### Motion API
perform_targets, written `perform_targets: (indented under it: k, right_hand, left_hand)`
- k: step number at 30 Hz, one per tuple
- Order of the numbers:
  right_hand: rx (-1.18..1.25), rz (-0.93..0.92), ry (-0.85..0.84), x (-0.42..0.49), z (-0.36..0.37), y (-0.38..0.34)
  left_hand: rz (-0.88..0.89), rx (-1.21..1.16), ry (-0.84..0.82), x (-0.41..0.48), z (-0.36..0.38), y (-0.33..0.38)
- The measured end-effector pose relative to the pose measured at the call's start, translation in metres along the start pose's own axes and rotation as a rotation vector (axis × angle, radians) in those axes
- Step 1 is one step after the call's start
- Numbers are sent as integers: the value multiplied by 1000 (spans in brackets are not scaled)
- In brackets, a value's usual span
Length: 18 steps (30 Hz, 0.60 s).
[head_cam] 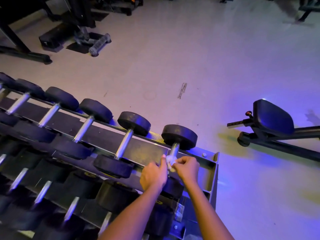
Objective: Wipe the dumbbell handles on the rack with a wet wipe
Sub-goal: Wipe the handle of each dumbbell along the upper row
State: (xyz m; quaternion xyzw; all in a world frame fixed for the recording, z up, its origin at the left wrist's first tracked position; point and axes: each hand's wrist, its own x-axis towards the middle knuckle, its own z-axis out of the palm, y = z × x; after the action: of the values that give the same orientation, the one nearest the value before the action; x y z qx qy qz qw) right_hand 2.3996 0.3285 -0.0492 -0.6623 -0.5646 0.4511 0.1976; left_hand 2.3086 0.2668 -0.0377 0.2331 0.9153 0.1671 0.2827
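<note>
**Both hands on wipe at the end dumbbell, top row**

We see the white wipe (170,160) bunched round the near half of the metal handle (175,148) of the last dumbbell (179,136) at the right end of the rack (212,170), top row. The far half of that handle is bare and shiny.

The left hand (153,176) comes in from the left side, fingers curled, with a fingertip pressed on the wipe's left edge. The right hand (187,168) sits on the right side, fingers curled tight, pinching the wipe from that side. The hands are close together, with the wipe between them. The dumbbell's near weight is mostly hidden under the hands.

A second dumbbell (134,122) lies just beside it to the left, and more run down the row. A lower row of weights (114,196) sits below our forearms. A black padded bench (272,116) stands on the pale floor (173,58), to the right and apart from the rack.
</note>
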Motion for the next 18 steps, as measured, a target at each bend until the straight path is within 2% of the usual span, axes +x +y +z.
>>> perform_targets:
  k: [3,6,12,18]
  right_hand:
    - [-23,45,-87,-11,3,11]
    - [48,118,-102,-13,3,17]
    - [221,60,157,25,-9,-3]
    - [124,12,106,21,1,-1]
  left_hand:
    - [16,5,-19,1,1,-1]
    - [43,17,-31,2,1,-2]
    - [75,-2,-59,0,-6,-1]
    - [69,-21,-49,0,-5,0]
